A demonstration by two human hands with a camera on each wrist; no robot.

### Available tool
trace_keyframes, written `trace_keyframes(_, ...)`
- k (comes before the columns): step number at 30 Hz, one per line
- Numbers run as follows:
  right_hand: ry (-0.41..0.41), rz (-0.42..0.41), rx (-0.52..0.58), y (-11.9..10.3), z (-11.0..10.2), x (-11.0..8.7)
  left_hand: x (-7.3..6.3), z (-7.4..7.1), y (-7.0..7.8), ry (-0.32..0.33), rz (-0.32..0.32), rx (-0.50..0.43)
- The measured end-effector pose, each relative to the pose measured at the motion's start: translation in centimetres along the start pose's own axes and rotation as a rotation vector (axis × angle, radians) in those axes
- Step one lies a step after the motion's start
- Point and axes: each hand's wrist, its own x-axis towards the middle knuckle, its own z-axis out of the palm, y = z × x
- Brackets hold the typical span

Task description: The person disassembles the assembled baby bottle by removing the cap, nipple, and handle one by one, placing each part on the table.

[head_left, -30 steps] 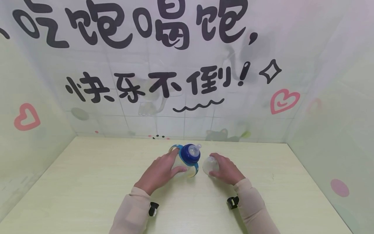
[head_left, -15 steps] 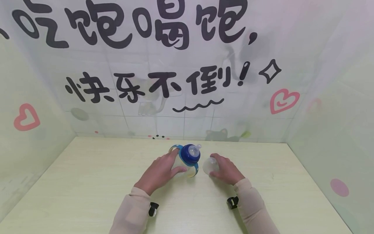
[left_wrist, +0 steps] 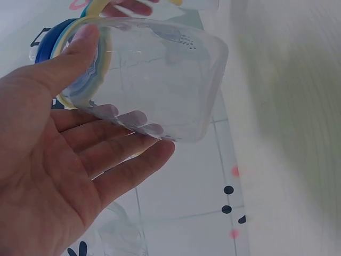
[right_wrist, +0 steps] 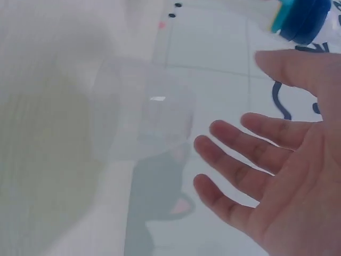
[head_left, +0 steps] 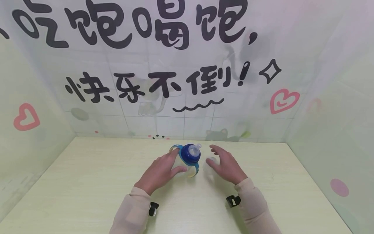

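My left hand (head_left: 163,169) grips a clear baby bottle (left_wrist: 165,69) around its body, thumb near the collar. The bottle has a dark blue collar (head_left: 190,154), a clear teat (head_left: 194,149) pointing up and right, and blue-and-yellow side handles (head_left: 196,169). Just to its right, a translucent dome-shaped cap (right_wrist: 154,106) rests on the table. My right hand (head_left: 227,165) hovers above and beside that cap, fingers spread and holding nothing. In the right wrist view, a gap shows between the fingertips and the cap. Part of the cap is hidden behind the hand in the head view.
The pale wood-grain table (head_left: 87,182) runs back to a printed wall (head_left: 187,126) with black lettering and hearts. Side walls (head_left: 336,152) stand at left and right. A black wrist camera (head_left: 233,201) sits at each sleeve.
My right hand has let go of the translucent cap, opened its fingers and lifted slightly off it. The cap stays in place. My left hand and the baby bottle hold still.
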Motion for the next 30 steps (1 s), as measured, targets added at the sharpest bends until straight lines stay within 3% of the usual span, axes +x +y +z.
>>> trace_keyframes(8, 0.084, -0.153, 0.219, -1.7, -0.2, -0.2, 0.1, 0.2, 0.0, 0.012, 0.008, -0.035)
trace_keyframes(13, 0.079, -0.24, 0.261, -2.6, 0.0, -0.3, 0.1, 0.3, 0.2, 0.015, 0.027, -0.059)
trace_keyframes(30, 0.106, -0.234, 0.212, -3.4, 0.5, -0.6, -0.2, 0.6, 1.7, 0.092, 0.087, 0.007)
